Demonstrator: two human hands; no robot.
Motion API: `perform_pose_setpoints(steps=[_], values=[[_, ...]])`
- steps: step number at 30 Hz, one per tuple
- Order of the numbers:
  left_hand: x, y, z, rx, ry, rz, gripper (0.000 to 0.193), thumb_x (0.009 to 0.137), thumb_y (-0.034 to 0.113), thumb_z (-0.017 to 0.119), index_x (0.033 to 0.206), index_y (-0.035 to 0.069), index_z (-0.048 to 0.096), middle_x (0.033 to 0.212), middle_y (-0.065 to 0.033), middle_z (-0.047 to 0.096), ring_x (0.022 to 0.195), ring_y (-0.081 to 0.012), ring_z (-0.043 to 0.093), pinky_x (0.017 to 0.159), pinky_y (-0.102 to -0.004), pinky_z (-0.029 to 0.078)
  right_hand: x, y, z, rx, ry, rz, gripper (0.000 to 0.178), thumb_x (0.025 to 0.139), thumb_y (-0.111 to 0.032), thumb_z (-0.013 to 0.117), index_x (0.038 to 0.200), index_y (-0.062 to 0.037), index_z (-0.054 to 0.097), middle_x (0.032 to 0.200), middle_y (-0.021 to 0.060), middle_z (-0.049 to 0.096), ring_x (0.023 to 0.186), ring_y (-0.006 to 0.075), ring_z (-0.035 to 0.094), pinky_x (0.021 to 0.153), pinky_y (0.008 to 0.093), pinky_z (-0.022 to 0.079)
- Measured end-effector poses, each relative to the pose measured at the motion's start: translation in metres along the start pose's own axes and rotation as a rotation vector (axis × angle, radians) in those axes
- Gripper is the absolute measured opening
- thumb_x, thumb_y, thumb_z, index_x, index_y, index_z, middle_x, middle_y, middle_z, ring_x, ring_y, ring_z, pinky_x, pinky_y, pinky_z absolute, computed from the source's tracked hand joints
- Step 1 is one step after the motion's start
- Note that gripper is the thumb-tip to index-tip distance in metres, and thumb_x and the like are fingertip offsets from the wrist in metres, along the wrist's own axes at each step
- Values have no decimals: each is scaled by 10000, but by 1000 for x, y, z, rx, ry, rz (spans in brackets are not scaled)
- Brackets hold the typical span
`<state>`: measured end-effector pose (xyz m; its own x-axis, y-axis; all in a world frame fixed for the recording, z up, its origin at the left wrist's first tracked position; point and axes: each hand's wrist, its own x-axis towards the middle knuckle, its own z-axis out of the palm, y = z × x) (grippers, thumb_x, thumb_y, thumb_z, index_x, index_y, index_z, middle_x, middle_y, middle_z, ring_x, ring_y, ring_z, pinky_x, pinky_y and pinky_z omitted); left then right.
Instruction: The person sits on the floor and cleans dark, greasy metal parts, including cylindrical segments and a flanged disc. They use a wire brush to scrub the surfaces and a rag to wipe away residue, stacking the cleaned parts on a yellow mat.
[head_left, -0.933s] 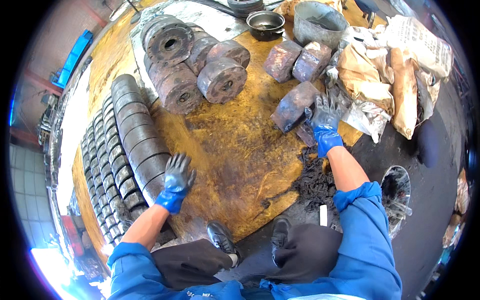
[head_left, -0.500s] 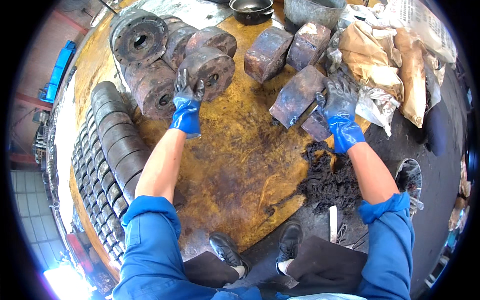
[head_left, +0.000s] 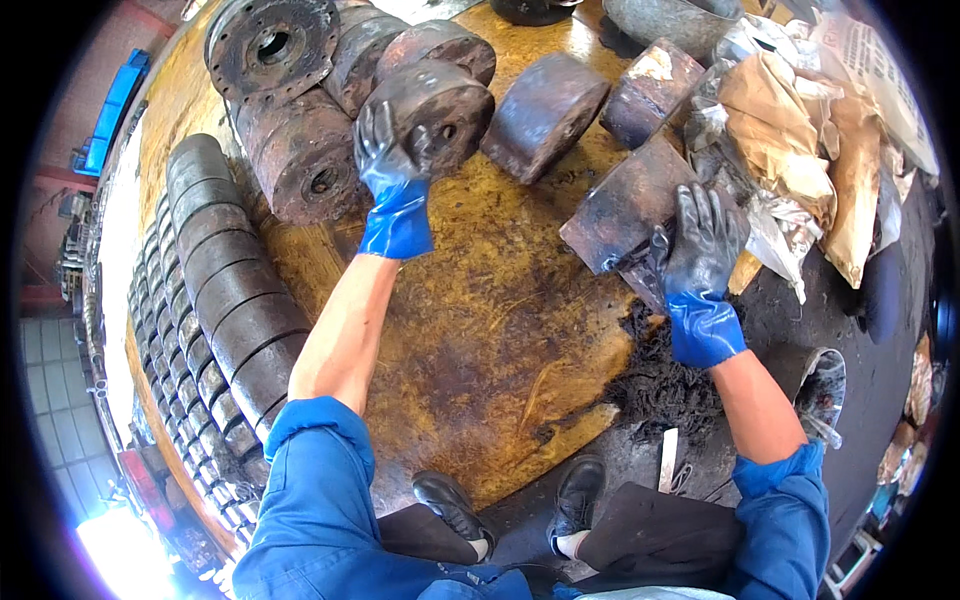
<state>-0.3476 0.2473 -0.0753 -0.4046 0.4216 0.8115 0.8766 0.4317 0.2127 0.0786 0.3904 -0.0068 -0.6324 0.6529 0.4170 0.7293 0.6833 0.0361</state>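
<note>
Gloved in blue and black, the left hand (head_left: 390, 170) is unclenched at 11 o'clock, seemingly against a rust-brown metal cylinder (head_left: 435, 93) just short of 12. Well apart from it, the likewise gloved right hand (head_left: 704, 243) is unclenched between 2 and 3, overlapping a dark, rust-stained metal block (head_left: 632, 203) at 2; I cannot tell whether they touch. One segmented dark metal roll (head_left: 232, 278) lies at 9.

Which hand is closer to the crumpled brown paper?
Right. The right hand is below-left of the brown paper; the left hand is much farther to its left.
</note>
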Motion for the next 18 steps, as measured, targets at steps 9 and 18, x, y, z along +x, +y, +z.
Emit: perform_pose_setpoints(steps=[9,18], values=[[101,104,39,-207,-525,-24,596,1019,510,561,1486,139,579,1653,-154,408,1543,-359,346,1291,-526,216,-2,6,3,-72,17,-61,589,915,-382,648,1437,-114,614,1510,133,574,1443,358,471,1223,586,269],[79,83,60,-173,-259,18,689,967,533,566,1527,134,530,1600,-178,474,1469,-373,446,1236,-519,311,23,19,5,-61,-63,21,574,911,-381,677,1430,-142,619,1563,100,536,1455,333,443,1247,554,230]])
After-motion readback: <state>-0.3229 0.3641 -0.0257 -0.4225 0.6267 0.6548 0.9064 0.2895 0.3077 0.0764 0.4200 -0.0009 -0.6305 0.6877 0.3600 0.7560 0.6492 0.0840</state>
